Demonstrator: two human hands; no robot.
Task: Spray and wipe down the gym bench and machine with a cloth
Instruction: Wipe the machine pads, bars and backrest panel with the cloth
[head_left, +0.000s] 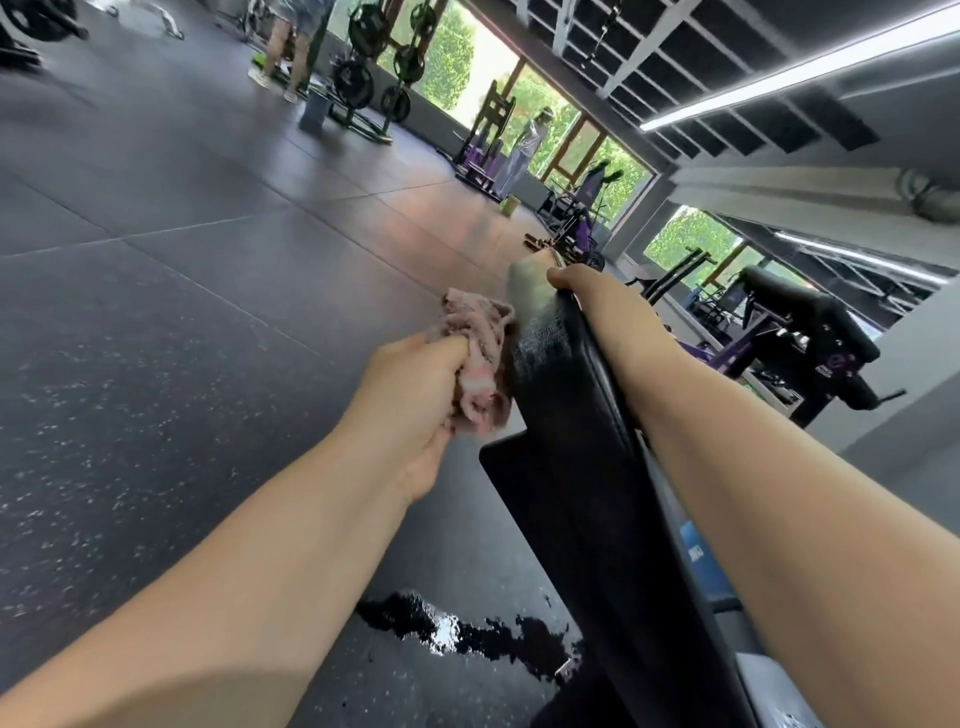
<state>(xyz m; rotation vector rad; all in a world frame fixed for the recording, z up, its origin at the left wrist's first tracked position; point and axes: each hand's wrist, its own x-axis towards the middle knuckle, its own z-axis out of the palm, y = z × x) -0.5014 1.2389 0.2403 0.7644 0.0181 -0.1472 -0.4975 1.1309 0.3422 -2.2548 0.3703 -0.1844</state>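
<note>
Both bare forearms reach forward, the left hand (415, 410) fisted around a crumpled pink terry cloth (480, 358), the right hand (571, 283) farther off, fingers hooked over the tilted black padded surface (561, 374).

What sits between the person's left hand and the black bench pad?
Only the bunched pink cloth, which the left hand grips and holds against the bench pad; the head view shows it.
</note>
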